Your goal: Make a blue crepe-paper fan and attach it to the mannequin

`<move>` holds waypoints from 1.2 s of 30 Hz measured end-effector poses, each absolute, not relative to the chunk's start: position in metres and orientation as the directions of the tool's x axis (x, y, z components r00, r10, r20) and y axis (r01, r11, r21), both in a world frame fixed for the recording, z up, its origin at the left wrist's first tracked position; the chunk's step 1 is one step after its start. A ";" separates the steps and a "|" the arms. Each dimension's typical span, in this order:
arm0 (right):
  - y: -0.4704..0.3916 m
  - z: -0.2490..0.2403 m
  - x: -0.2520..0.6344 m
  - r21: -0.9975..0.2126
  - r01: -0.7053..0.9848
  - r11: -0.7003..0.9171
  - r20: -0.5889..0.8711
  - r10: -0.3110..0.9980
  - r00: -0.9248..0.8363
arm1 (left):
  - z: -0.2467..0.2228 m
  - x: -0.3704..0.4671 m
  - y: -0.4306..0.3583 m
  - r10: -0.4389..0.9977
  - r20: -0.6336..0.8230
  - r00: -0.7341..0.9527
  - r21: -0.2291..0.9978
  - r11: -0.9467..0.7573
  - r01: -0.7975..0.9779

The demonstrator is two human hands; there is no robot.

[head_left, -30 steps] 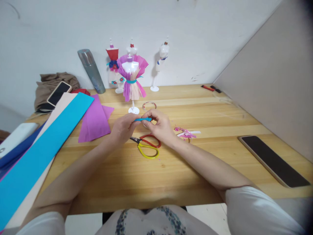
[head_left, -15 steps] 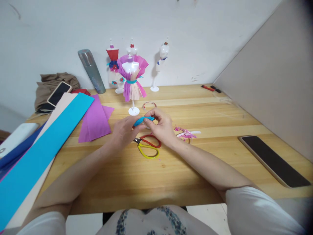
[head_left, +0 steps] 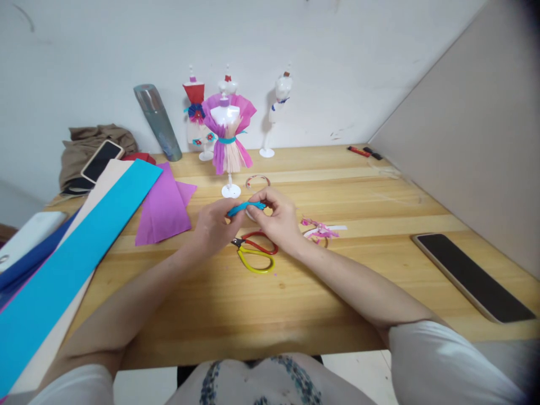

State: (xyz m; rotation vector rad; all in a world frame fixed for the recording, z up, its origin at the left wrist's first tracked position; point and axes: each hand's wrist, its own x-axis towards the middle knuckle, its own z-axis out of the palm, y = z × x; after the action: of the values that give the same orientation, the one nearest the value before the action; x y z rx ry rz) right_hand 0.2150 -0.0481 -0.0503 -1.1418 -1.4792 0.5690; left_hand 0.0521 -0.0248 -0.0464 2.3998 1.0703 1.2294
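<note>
A small gathered strip of blue crepe paper (head_left: 237, 210) is pinched between both hands above the table. My left hand (head_left: 216, 221) is closed on its left end, thumb toward me. Its right part lies between the thumb and fingers of my right hand (head_left: 278, 216). Just below the hands lie scissors (head_left: 256, 253) with one red and one yellow handle loop; their blades are mostly hidden under my left hand. Behind the hands stands a small white dress form (head_left: 228, 118) wearing purple, pink and cream crepe paper tied with a blue band.
Several other mini dress forms (head_left: 283, 90) stand by the wall near a grey bottle (head_left: 158, 122). Blue sheets (head_left: 84, 247) and purple sheets (head_left: 164, 214) lie left. A patterned ring (head_left: 258, 181), pink scraps (head_left: 319, 229) and a phone (head_left: 472, 278) are on the table.
The blue crepe paper looks flatter and slightly more drawn out to the left between my fingers. My hands have barely shifted; everything else is still.
</note>
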 end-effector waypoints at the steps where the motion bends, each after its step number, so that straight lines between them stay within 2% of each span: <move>1: -0.048 -0.050 0.215 -0.849 0.326 0.415 0.467 0.878 0.101 | -0.045 0.051 -0.024 0.701 0.598 0.388 0.512 -0.707 0.488; 10: -0.049 -0.044 0.214 -0.907 0.195 0.374 0.391 0.919 0.056 | -0.030 0.029 -0.008 0.606 0.532 0.591 0.402 -0.796 0.453; 18: -0.047 -0.044 0.216 -0.903 0.170 0.394 0.394 0.919 -0.034 | -0.023 0.027 -0.007 0.642 0.471 0.605 0.534 -0.753 0.384; 25: -0.040 -0.043 0.225 -0.955 0.031 0.295 0.286 0.942 -0.175 | -0.022 0.024 -0.005 0.627 0.412 0.661 0.635 -0.718 0.286; 28: -0.039 -0.040 0.226 -0.946 0.039 0.322 0.308 0.929 -0.203 | -0.022 0.025 -0.005 0.627 0.420 0.656 0.636 -0.719 0.280; 32: -0.042 -0.037 0.225 -0.919 0.132 0.371 0.341 0.918 -0.202 | -0.022 0.027 -0.005 0.604 0.436 0.667 0.609 -0.744 0.275; 36: -0.042 -0.037 0.226 -0.934 0.139 0.330 0.304 0.936 -0.180 | -0.026 0.026 -0.003 0.601 0.457 0.656 0.620 -0.744 0.249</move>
State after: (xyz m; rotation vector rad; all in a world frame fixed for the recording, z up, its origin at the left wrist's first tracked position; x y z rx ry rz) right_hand 0.2258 -0.0416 -0.0368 -1.0014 -1.5831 0.9873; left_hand 0.0262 -0.0032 -0.0255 2.3582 0.6596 0.9071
